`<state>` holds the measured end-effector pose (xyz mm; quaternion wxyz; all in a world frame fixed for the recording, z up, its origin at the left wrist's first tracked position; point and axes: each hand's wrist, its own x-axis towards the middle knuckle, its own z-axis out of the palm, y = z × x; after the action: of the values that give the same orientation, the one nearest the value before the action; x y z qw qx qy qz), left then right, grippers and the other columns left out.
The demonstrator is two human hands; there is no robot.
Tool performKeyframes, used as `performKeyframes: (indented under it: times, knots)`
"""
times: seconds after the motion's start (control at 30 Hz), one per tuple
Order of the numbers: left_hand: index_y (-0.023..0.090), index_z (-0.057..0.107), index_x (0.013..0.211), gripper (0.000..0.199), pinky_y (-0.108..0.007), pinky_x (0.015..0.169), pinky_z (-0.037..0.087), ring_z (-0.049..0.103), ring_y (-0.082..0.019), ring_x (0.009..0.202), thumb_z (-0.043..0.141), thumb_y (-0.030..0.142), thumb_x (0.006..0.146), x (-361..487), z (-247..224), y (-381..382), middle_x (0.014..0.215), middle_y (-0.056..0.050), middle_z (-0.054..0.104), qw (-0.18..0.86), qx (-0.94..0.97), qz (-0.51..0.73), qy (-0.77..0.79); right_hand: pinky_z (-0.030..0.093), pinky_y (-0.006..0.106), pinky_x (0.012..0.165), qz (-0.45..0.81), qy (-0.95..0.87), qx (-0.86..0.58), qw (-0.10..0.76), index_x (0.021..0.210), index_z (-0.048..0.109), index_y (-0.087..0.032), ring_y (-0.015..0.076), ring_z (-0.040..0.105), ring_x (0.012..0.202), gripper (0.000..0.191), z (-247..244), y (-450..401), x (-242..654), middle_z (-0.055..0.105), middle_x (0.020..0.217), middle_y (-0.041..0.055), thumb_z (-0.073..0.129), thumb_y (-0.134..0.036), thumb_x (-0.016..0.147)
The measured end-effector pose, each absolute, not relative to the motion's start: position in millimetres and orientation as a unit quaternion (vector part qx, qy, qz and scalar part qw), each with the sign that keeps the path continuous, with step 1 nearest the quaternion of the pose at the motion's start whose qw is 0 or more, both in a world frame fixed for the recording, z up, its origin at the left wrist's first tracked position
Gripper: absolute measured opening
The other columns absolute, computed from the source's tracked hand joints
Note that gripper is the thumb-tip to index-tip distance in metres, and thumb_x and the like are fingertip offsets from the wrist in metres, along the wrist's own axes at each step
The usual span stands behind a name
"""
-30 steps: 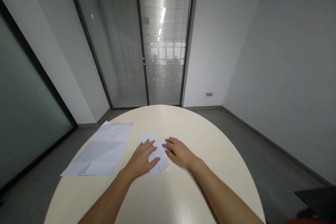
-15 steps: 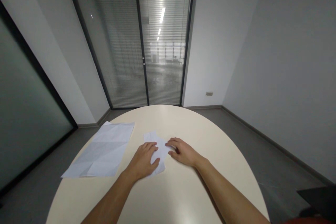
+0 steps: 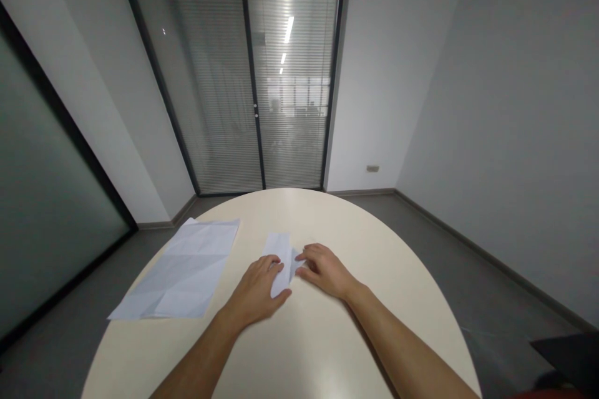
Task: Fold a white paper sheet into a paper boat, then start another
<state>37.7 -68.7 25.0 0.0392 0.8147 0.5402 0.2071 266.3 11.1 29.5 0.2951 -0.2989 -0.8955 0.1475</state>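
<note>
1. Compared with half a second before, the folded paper [image 3: 279, 246] was turned: its strip pointed almost straight to the far side, and a small flap [image 3: 293, 265] showed at its right.
2. It lay about the middle of the desk [image 3: 346, 343], between both hands.
3. The left hand [image 3: 257, 283] rested upon its left part, the grip loosely spread, thumb apart from fingers.
4. The right hand [image 3: 325, 271] had its bent fingertips at the flap; whether its grip pinched it, I could not tell.
5. At left, the large sheet [image 3: 187, 268] kept its place, reaching the round edge.
6. Bare room extended right and near.
</note>
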Motion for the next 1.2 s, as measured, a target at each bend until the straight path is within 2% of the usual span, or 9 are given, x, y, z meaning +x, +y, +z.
performKeyframes:
  times: [0.2,0.37,0.47,0.57,0.63,0.7,0.77,0.97,1.2]
  knots:
    - [0.021,0.061,0.129,0.04,-0.046,0.105,0.045,0.055,-0.029,0.123,0.064,0.03,0.09,39.2,24.6,-68.9,0.133,-0.01,0.063,0.013,0.828,0.196,0.525,0.045,0.032,0.081,0.154,-0.9,-0.304,0.27,0.086,0.072,-0.02,0.0219,0.063,0.088,0.027,31.4,13.6,265.9,0.071,0.079,0.0049,0.07,-0.046,0.091]
    - [0.019,0.061,0.133,0.038,-0.049,0.105,0.046,0.054,-0.03,0.124,0.057,0.027,0.096,38.8,22.3,-66.5,0.14,-0.009,0.063,0.001,0.836,0.173,0.52,0.043,0.034,0.084,0.124,-0.919,-0.281,0.246,0.074,0.067,-0.02,0.0207,0.063,0.084,0.032,36.7,11.9,262.9,0.07,0.074,0.0029,0.07,-0.048,0.09]
    - [0.021,0.064,0.13,0.035,-0.047,0.104,0.048,0.057,-0.027,0.122,0.053,0.022,0.098,37.7,22.6,-65.6,0.14,-0.007,0.063,0.005,0.842,0.18,0.509,0.044,0.037,0.091,0.138,-0.92,-0.269,0.248,0.09,0.072,-0.021,0.0223,0.064,0.091,0.035,36.0,10.6,264.2,0.073,0.086,0.0043,0.073,-0.055,0.085]
    - [0.021,0.065,0.13,0.035,-0.046,0.105,0.049,0.059,-0.026,0.122,0.053,0.02,0.097,36.3,21.0,-64.9,0.137,-0.007,0.065,0.011,0.845,0.197,0.496,0.044,0.042,0.102,0.159,-0.918,-0.263,0.252,0.129,0.063,-0.018,0.0291,0.06,0.117,0.075,31.0,8.9,267.7,0.068,0.125,0.014,0.08,-0.065,0.072]
    - [0.021,0.066,0.129,0.035,-0.045,0.106,0.049,0.061,-0.025,0.122,0.053,0.019,0.096,35.3,18.7,-64.4,0.136,-0.007,0.066,0.016,0.847,0.209,0.488,0.038,0.048,0.112,0.166,-0.921,-0.262,0.235,0.142,0.054,-0.016,0.0327,0.054,0.129,0.089,26.6,8.0,270.1,0.06,0.14,0.0178,0.077,-0.067,0.074]
    - [0.022,0.068,0.126,0.034,-0.044,0.107,0.049,0.062,-0.024,0.122,0.052,0.018,0.096,34.0,16.5,-63.8,0.135,-0.007,0.067,0.02,0.847,0.218,0.484,0.032,0.052,0.117,0.16,-0.925,-0.275,0.208,0.144,0.055,-0.016,0.0347,0.051,0.135,0.081,22.9,7.7,271.8,0.058,0.143,0.0179,0.07,-0.066,0.081]
    - [0.023,0.07,0.123,0.033,-0.043,0.106,0.051,0.064,-0.023,0.121,0.052,0.018,0.096,32.6,15.5,-63.2,0.133,-0.006,0.068,0.025,0.844,0.222,0.488,0.031,0.054,0.118,0.152,-0.925,-0.294,0.189,0.142,0.058,-0.016,0.036,0.048,0.138,0.075,21.0,8.1,273.1,0.057,0.145,0.0179,0.064,-0.066,0.086]
    - [0.024,0.074,0.115,0.029,-0.039,0.104,0.053,0.067,-0.021,0.117,0.053,0.02,0.096,31.4,20.5,-62.4,0.127,-0.004,0.072,0.029,0.829,0.225,0.51,0.031,0.05,0.121,0.143,-0.915,-0.328,0.186,0.144,0.056,-0.011,0.0344,0.043,0.143,0.074,22.0,9.5,276.7,0.05,0.151,0.0199,0.059,-0.062,0.091]
    - [0.024,0.074,0.115,0.029,-0.04,0.104,0.054,0.067,-0.022,0.118,0.053,0.018,0.096,31.6,21.1,-63.0,0.128,-0.004,0.072,0.02,0.824,0.216,0.523,0.028,0.055,0.121,0.145,-0.903,-0.376,0.149,0.15,0.049,-0.016,0.0359,0.035,0.148,0.07,18.9,9.1,279.3,0.041,0.157,0.0178,0.059,-0.056,0.092]
